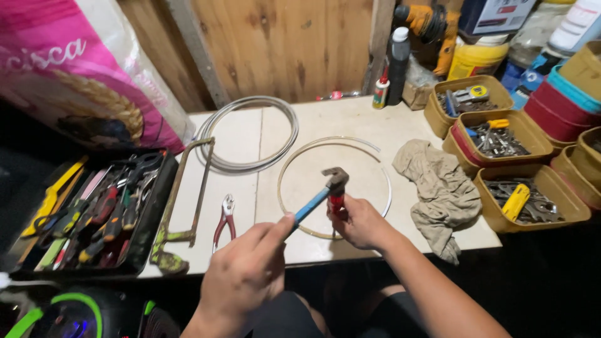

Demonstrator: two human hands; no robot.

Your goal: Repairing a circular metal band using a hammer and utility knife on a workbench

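My left hand (245, 274) grips the blue handle (312, 204) of a plier-like tool. Around the tool's red handle (336, 203) my right hand (358, 223) is closed. The tool's dark metal head (336, 177) points up, held above the near part of a thin wire ring (289, 161) that lies on the pale worktop (350, 122). Whether the jaws pinch the wire I cannot tell. Small red-handled pliers (224, 222) lie just left of the ring.
A grey cable coil (250, 134) and a rusty hacksaw frame (181, 200) lie to the left, beside a black tray of hand tools (94, 216). A beige rag (438, 188) and several yellow tubs of tools (532, 197) sit to the right. A pink sack (75, 69) leans at back left.
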